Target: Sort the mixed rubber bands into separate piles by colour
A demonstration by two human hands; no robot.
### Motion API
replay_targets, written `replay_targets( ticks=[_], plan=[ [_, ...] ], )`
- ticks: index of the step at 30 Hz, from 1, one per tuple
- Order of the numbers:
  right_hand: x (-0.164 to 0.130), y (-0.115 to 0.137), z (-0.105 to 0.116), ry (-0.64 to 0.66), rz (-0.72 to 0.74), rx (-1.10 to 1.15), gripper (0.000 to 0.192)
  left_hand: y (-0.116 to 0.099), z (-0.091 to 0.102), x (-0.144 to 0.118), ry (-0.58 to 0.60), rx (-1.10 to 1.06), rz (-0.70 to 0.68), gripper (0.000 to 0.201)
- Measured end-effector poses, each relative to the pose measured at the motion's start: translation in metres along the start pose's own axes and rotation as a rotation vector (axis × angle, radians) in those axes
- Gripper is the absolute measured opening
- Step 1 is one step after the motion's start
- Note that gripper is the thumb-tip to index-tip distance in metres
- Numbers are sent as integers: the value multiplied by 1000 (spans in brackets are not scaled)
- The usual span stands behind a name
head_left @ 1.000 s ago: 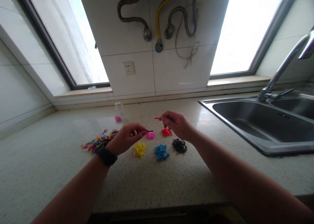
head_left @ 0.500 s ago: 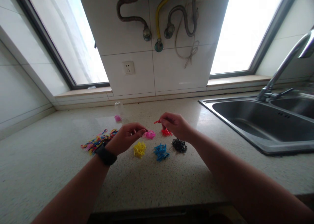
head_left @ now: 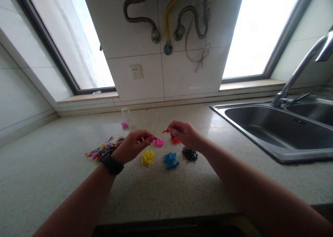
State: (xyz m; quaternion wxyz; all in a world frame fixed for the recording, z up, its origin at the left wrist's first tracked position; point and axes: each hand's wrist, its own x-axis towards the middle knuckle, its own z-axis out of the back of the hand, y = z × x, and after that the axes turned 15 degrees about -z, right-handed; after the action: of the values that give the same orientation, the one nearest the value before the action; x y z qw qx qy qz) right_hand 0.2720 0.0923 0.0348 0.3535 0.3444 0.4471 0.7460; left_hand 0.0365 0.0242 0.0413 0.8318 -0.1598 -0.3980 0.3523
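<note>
Small coloured bands lie sorted in little heaps on the stone counter: pink (head_left: 158, 142), red (head_left: 175, 140), yellow (head_left: 148, 158), blue (head_left: 170, 160) and black (head_left: 189, 154). A mixed heap (head_left: 104, 149) lies to the left. My left hand (head_left: 133, 145), a dark watch on its wrist, pinches a thin dark band just left of the pink heap. My right hand (head_left: 183, 134) hovers over the red heap and pinches a red band (head_left: 165, 131) between its fingertips.
A small clear jar (head_left: 126, 116) with a pink bit beside it stands behind the heaps. A steel sink (head_left: 275, 133) with a tap (head_left: 301, 70) fills the right side. Tiled wall, socket (head_left: 136, 71) and hoses rise behind; windows flank them.
My right hand has dropped with the red band from above the red heap to just over it. My left hand has drawn the dark band closer to the pink heap.
</note>
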Motion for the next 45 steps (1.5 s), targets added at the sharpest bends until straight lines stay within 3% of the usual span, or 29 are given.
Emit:
replay_targets(
  ticks=[22, 36, 45],
  plan=[
    [4, -3, 4, -6, 28, -26, 18, 4, 0, -2, -5, 0, -15, 28],
    [18, -30, 41, 12, -19, -374, 24, 7, 1, -4, -21, -1, 4, 28],
    [16, -35, 44, 38, -83, -692, 17, 4, 1, -3, -10, 4, -2, 28]
  ],
)
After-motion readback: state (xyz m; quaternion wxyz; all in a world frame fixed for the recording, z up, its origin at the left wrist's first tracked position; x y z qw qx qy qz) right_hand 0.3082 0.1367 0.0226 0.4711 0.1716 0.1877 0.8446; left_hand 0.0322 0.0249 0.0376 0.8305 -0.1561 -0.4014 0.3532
